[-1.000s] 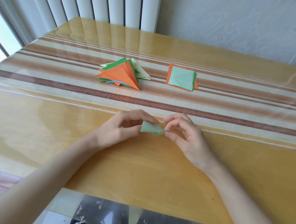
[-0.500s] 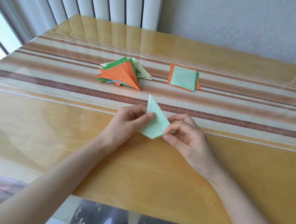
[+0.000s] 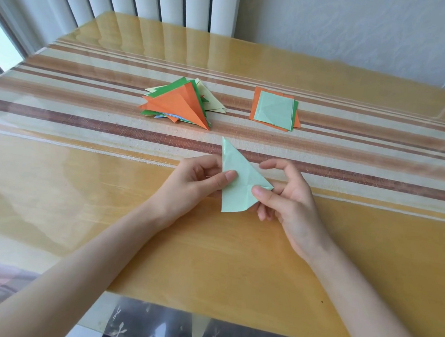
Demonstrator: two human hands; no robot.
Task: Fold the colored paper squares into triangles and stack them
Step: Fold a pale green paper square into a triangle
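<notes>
Pinching from both sides, the two grips hold a green triangle low over the worktop. It is hard to tell if the paper touches the wood. The left grip is narrow. Its thumb lies flat on the paper at 9 o'clock and its fingers are tucked behind. The right grip pinches the corner at 3 o'clock with its thumb on top. Its pointer finger sticks up and touches nothing. The long tip of the triangle points to 12 o'clock.

Far off at 11 o'clock sits the stack of folded triangles, with an orange one on top. At 1 o'clock, well apart from the stack, lie the squares, with a green one on top.

The fold looks made, so the job now is likely to make it neat and put it away. The paper has some wrinkles near the right corner. To do this well, check that the two layers match at the edges. Then lay the triangle flat and slide a thumb along the folded edge so it stays shut. Paper is light and floppy, so carry it by the fold, not by the thin tip. Set it gently on the orange one. The stack is messy and fanned out, so a push could make it slide.
</notes>
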